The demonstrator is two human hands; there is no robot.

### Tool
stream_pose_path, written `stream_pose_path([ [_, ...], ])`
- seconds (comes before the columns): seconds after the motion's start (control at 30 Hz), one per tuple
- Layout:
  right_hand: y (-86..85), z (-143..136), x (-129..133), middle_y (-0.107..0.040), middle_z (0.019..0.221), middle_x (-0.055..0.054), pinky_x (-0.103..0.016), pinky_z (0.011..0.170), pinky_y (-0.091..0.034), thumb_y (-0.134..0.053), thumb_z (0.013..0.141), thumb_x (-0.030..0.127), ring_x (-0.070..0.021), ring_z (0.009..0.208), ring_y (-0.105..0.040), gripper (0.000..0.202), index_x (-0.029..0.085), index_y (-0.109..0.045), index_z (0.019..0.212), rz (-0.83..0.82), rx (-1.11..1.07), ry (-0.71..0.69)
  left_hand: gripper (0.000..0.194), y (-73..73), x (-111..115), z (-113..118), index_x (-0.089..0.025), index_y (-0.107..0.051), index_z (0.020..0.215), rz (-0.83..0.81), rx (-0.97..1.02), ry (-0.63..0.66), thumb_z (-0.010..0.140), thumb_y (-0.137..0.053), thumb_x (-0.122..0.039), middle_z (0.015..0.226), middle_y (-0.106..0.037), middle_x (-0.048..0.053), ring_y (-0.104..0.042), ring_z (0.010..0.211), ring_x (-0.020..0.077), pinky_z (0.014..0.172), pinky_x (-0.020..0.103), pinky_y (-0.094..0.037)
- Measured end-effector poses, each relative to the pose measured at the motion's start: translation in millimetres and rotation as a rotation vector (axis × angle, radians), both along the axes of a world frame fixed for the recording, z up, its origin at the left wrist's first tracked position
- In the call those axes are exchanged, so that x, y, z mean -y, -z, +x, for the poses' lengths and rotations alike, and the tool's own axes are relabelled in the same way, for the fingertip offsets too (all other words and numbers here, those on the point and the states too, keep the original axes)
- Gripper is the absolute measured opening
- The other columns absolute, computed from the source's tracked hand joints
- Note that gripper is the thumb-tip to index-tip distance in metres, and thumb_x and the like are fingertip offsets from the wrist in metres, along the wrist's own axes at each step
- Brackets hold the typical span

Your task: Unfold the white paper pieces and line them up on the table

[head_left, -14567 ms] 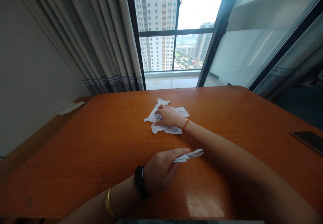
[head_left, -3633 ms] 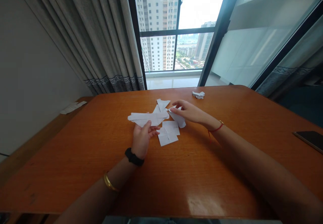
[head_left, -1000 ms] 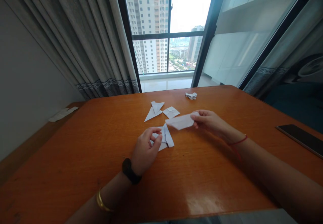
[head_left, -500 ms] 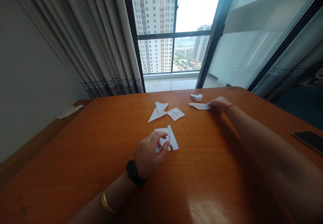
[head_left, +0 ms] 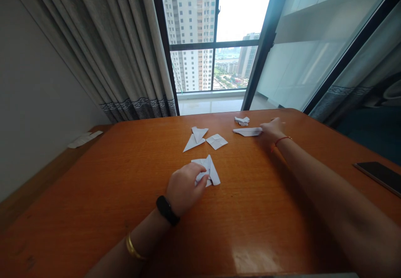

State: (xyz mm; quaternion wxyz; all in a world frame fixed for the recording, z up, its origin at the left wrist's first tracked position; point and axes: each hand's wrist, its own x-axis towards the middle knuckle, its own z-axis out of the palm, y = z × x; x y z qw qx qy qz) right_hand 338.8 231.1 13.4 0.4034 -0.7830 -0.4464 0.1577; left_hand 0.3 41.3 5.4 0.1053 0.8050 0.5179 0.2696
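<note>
My left hand [head_left: 187, 186], with a black band on the wrist, rests at the near folded white paper [head_left: 213, 173]. Its thumb and curled index finger are apart, and they cover part of the paper's left side. Farther off, my right hand [head_left: 273, 129] is at the right end of a long, narrow folded paper [head_left: 248, 131], shaped like a paper plane. The fingers there look loosened and spread; whether the thumb side touches the paper is hard to see. Just beyond lies a small, many-layered folded paper [head_left: 242, 121].
Left of centre lie two pointed folded papers [head_left: 194, 141], one overlapping the other, beside a flat square folded paper [head_left: 216, 141]. A dark phone [head_left: 379, 175] is at the right edge of the wooden table [head_left: 109, 198]. More paper [head_left: 84, 139] lies beyond the left edge.
My right hand has loosened from the long folded paper, its fingers spreading up and to the right. The left hand has stayed at the near paper. The view has shifted slightly.
</note>
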Motion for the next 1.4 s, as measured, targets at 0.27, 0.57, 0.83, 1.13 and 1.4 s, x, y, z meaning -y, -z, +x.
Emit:
stream_pose_path([
  [0.27, 17.1, -109, 72, -0.069, 0.09, -0.005, -0.025, 0.069, -0.047, -0.069, 0.072, 0.039, -0.0185, 0.077, -0.063, 0.027, 0.019, -0.07, 0.089, -0.026, 0.222, -0.781, 0.028, 6.9, -19, -14, -0.019, -0.059, 0.106, -0.103, -0.194, -0.19, 0.086, -0.057, -0.037, 0.106, -0.062, 0.007, -0.054, 0.1, 0.0255, 0.085, 0.035, -0.04],
  [0.57, 17.4, -140, 40, -0.062, 0.111, -0.017, -0.033, 0.074, -0.046, -0.079, 0.058, 0.042, -0.0295, 0.098, -0.061, 0.052, 0.014, -0.062, 0.1, -0.246, 0.204, -0.422, 0.048, -4.2, -33, -12, -0.022, -0.058, 0.107, -0.366, -0.189, -0.215, 0.066, -0.075, -0.041, 0.101, -0.065, 0.004, -0.058, 0.096, 0.0266, 0.074, 0.034, -0.04],
  [0.83, 6.1, -120, 69, -0.058, 0.06, 0.0, -0.022, 0.047, -0.036, -0.067, 0.071, 0.03, -0.0108, 0.052, -0.05, 0.017, 0.014, -0.063, 0.073, -0.121, -0.142, -0.562, 0.02, 1.6, -41, -32, -0.018, -0.062, 0.076, -0.366, 0.189, -0.201, 0.074, -0.065, -0.038, 0.072, -0.063, 0.001, -0.058, 0.069, 0.0179, 0.058, 0.025, -0.039],
  [1.13, -11.0, -120, 166, -0.058, 0.066, 0.0, -0.024, 0.047, -0.042, -0.067, 0.077, 0.041, -0.0108, 0.051, -0.048, 0.027, 0.018, -0.065, 0.09, 0.113, -0.607, -0.85, 0.028, -10.7, -28, -18, -0.02, -0.044, 0.083, -0.633, 0.997, -0.167, 0.079, -0.064, -0.039, 0.069, -0.061, 0.0, -0.061, 0.056, 0.0154, 0.046, 0.024, -0.051],
  [1.4, 4.2, -126, 181, -0.066, 0.108, -0.008, -0.036, 0.087, -0.052, -0.051, 0.088, 0.011, -0.0195, 0.101, -0.062, 0.025, 0.026, -0.071, 0.095, 0.733, 0.091, -0.991, 0.013, -5.1, -12, 1, -0.018, -0.046, 0.083, -0.958, 1.299, -0.028, 0.083, -0.058, -0.022, 0.068, -0.058, -0.002, -0.058, 0.052, 0.0099, 0.051, 0.023, -0.054],
])
